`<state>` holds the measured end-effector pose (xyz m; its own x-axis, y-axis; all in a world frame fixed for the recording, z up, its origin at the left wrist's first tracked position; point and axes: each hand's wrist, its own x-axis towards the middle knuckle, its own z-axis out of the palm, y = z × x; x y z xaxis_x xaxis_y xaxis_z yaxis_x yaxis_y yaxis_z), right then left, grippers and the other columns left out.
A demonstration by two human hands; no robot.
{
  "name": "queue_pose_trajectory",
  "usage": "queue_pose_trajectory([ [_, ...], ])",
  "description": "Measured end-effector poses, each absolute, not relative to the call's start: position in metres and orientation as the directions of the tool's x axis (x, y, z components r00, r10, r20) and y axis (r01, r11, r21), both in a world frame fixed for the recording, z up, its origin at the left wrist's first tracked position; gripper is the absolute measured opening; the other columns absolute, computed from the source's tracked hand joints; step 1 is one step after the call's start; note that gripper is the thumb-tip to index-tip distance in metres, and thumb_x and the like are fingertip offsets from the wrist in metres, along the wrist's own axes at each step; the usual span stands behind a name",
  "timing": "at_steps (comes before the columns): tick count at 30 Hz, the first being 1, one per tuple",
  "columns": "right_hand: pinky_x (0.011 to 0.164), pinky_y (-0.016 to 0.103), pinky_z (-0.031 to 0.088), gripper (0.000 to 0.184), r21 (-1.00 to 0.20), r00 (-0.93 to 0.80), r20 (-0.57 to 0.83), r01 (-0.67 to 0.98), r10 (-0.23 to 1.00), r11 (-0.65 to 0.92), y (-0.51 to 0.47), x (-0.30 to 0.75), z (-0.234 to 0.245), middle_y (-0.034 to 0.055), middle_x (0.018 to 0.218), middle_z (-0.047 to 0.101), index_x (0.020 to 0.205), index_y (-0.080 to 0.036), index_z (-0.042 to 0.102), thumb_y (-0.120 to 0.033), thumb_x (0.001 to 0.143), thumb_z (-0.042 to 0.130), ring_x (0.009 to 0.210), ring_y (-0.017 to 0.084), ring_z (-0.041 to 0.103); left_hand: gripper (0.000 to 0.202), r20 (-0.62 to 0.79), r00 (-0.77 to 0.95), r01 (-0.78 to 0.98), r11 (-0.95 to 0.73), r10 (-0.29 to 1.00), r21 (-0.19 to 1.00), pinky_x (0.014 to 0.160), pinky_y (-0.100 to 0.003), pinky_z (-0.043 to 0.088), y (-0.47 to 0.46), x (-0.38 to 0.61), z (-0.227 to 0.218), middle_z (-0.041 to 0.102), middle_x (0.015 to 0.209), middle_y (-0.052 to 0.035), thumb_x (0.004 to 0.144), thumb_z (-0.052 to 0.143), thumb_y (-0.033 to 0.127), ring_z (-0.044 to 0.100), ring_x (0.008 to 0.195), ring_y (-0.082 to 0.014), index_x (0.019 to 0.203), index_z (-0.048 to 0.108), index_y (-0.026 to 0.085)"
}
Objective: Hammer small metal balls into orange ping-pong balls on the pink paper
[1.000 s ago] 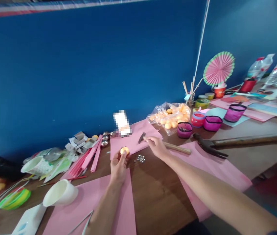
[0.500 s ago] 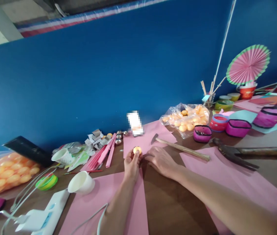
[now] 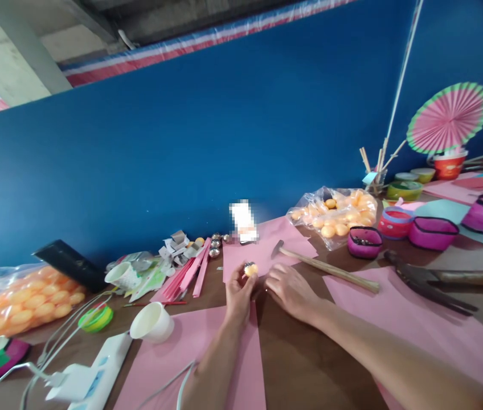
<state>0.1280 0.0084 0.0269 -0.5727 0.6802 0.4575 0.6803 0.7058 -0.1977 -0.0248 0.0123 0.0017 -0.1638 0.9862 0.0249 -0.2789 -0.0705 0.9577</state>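
Observation:
My left hand (image 3: 239,293) pinches an orange ball (image 3: 250,271), seemingly a table-tennis ball, whose top is partly covered with dark, shiny metal studs. Just to its right, my right hand (image 3: 290,290) has its fingers bent and drawn together, a small gap from the ball. A tiny bright speck shows at those fingertips, too small to name. Behind the right hand, a small hammer (image 3: 327,266) lies on pink paper (image 3: 262,250). A small magenta container (image 3: 365,246) with little dark metal pieces inside stands farther right.
Bags of orange balls lie at left (image 3: 32,302) and back right (image 3: 344,219). Several silver-covered balls (image 3: 215,250) sit near pink strips (image 3: 181,279). A paper cup (image 3: 156,324), power strip (image 3: 105,364) and cables are at left; a claw hammer (image 3: 433,279) is at right.
The left hand has turned the ball, so its studded side now shows on top. The right hand has moved slightly away from the ball. The whole view has shifted, with objects appearing farther right and lower.

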Motion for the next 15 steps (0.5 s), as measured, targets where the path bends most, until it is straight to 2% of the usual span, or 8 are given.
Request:
queue_pose_trajectory([
  [4, 0.069, 0.028, 0.036, 0.017, -0.248, -0.507, 0.504, 0.69, 0.699, 0.68, 0.0076, 0.1292, 0.0274, 0.0034, 0.069, 0.056, 0.077, -0.018, 0.057, -0.015, 0.083, 0.041, 0.075, 0.016, 0.046, 0.056, 0.038, -0.149, -0.269, -0.078, 0.988, 0.96, 0.082, -0.034, 0.046, 0.0117, -0.025, 0.0019, 0.059, 0.108, -0.0099, 0.065, 0.068, 0.027, 0.06, 0.091, -0.0192, 0.117, 0.047, 0.021],
  [7, 0.072, 0.029, 0.037, 0.015, -0.305, -0.464, 0.553, 0.66, 0.692, 0.687, 0.0078, 0.13, 0.0266, 0.0035, 0.072, 0.057, 0.082, -0.018, 0.055, -0.011, 0.08, 0.042, 0.077, 0.017, 0.049, 0.056, 0.036, -0.127, -0.264, -0.068, 0.991, 0.962, 0.08, -0.034, 0.047, 0.0109, -0.0244, 0.0022, 0.06, 0.107, -0.0095, 0.065, 0.068, 0.026, 0.06, 0.09, -0.0188, 0.117, 0.047, 0.022],
  [11, 0.072, 0.028, 0.039, 0.014, -0.427, -0.369, 0.595, 0.607, 0.714, 0.67, 0.0081, 0.1301, 0.0249, 0.0044, 0.079, 0.058, 0.083, -0.018, 0.053, -0.01, 0.078, 0.042, 0.079, 0.017, 0.051, 0.054, 0.067, -0.133, -0.238, -0.097, 0.989, 0.966, 0.079, -0.031, 0.047, 0.01, -0.023, 0.0029, 0.06, 0.107, -0.0091, 0.063, 0.069, 0.026, 0.061, 0.088, -0.0169, 0.114, 0.05, 0.021],
  [15, 0.069, 0.027, 0.041, 0.012, -0.546, -0.287, 0.605, 0.53, 0.743, 0.649, 0.0098, 0.1304, 0.0225, 0.0035, 0.077, 0.058, 0.079, -0.019, 0.052, -0.013, 0.08, 0.041, 0.074, 0.016, 0.054, 0.054, 0.1, -0.139, -0.228, -0.13, 0.985, 0.965, 0.079, -0.029, 0.047, 0.01, -0.0223, 0.0031, 0.062, 0.103, -0.0087, 0.059, 0.072, 0.025, 0.061, 0.087, -0.0163, 0.11, 0.054, 0.019],
])
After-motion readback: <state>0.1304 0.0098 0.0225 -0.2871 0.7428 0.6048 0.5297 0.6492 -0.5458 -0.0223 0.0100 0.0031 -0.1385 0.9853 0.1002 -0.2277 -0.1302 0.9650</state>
